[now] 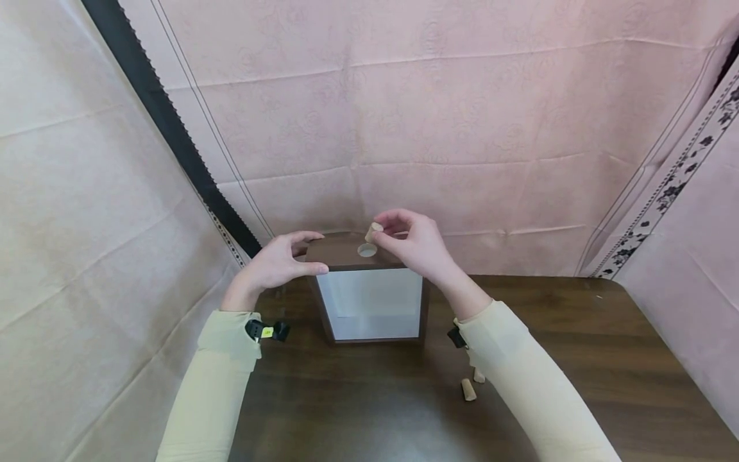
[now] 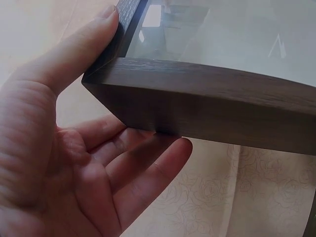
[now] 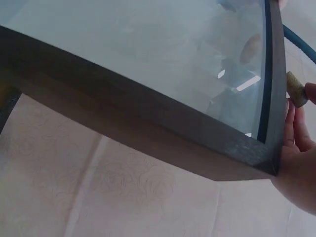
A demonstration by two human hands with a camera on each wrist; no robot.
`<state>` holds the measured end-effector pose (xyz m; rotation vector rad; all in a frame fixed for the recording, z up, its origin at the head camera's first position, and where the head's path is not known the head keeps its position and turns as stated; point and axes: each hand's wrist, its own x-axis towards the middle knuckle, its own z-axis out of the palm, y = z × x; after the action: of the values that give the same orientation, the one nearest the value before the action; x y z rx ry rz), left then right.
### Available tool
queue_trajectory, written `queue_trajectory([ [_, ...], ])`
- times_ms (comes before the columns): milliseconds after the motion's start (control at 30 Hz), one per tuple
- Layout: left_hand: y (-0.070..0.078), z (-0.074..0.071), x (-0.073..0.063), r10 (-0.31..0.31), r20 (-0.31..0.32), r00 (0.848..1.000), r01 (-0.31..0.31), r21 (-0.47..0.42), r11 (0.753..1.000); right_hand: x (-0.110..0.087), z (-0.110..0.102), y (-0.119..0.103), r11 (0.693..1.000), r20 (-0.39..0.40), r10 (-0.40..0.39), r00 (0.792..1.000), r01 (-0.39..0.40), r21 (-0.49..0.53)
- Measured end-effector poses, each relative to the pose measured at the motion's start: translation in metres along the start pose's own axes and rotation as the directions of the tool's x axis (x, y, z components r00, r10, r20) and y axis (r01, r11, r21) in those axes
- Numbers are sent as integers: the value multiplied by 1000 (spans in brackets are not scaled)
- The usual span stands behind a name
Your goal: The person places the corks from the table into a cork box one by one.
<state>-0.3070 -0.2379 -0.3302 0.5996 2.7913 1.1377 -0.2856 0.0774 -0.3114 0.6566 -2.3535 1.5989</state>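
A dark brown frame box [image 1: 340, 255] with a glass front [image 1: 372, 301] stands upright on the table. At its top left corner my left hand [image 1: 281, 262] grips it, thumb along the front edge and fingers toward the back; the left wrist view shows the thumb on the frame's edge. My right hand [image 1: 421, 247] pinches a cork [image 1: 374, 230] between thumb and fingers. This cork is tilted right over the round hole [image 1: 366, 250] in the box's top. In the right wrist view the cork [image 3: 296, 90] shows beside the frame's edge, the hand partly cut off.
Two more corks lie on the dark wooden table [image 1: 323, 404], near the right forearm: one cork [image 1: 468, 389] in full view, another cork [image 1: 479, 375] partly behind the sleeve. Pale patterned cloth [image 1: 462, 128] hangs close behind the box and along both sides.
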Motion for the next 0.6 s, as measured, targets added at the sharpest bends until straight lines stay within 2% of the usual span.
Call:
queue_trajectory([
  [200,0,2,-1,7,-5,1000,-7,0,1000,11,6,3,1000,59,13,998,-13,-14],
  [600,3,-1,-2,-10,3,1000,10,2,1000,13,4,14,1000,151,-13,988,11,15],
])
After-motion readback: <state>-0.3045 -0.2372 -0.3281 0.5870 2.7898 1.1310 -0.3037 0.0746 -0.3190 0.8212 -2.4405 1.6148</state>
